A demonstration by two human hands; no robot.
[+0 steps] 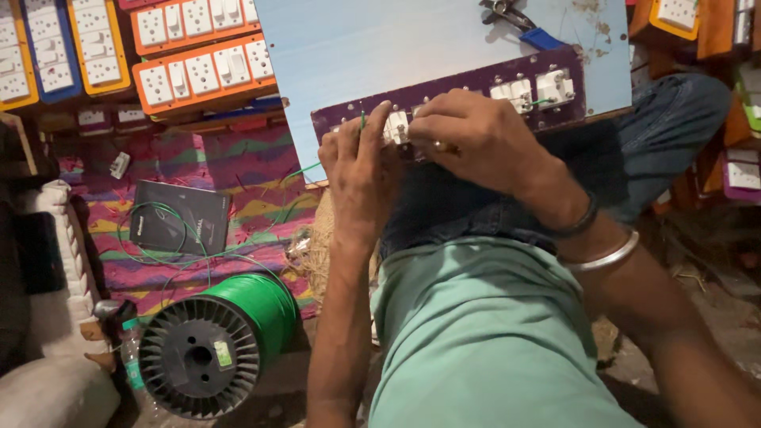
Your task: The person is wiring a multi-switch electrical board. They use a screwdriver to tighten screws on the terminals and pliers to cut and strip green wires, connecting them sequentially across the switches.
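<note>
Head view: left hand (358,162) pinches green wire (363,120) at purple switch board (468,85); right hand (474,136) fingers curled together on board middle; wire spool (216,342) well below-left of board.

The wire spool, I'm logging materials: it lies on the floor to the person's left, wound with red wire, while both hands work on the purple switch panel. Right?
Not quite. The head view shows the wire spool wound with green wire, not red. The rest holds: it lies on the floor to the person's left, while the left hand and right hand work on the purple switch panel.
</note>
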